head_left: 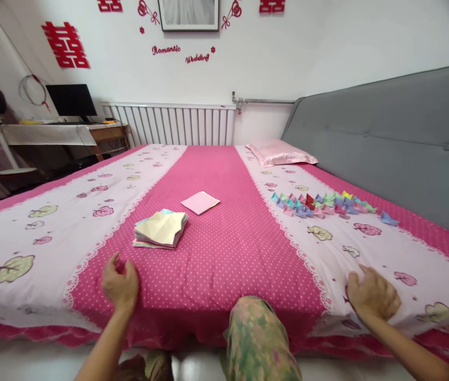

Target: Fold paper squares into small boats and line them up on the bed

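My left hand (121, 281) hangs at the front edge of the bed, fingers loosely bent, with a gap between thumb and fingers and nothing held. Just beyond it lies a stack of creased paper sheets (159, 228), pale yellow on top with blue and pink edges showing. A flatter pile of square paper (200, 202), pink on top, sits farther right. My right hand (373, 293) rests on the bedspread, fingers partly curled and thumb apart, with no object visible in it. Beyond that hand stand several small folded paper boats (323, 205) in many colours.
The pink and white bedspread (224, 248) covers the bed. A pink pillow (280, 152) lies by the grey headboard (391, 132). My knee (258, 333) in camouflage cloth is against the front edge. A monitor (71, 100) stands on a desk (101, 133) at the back left.
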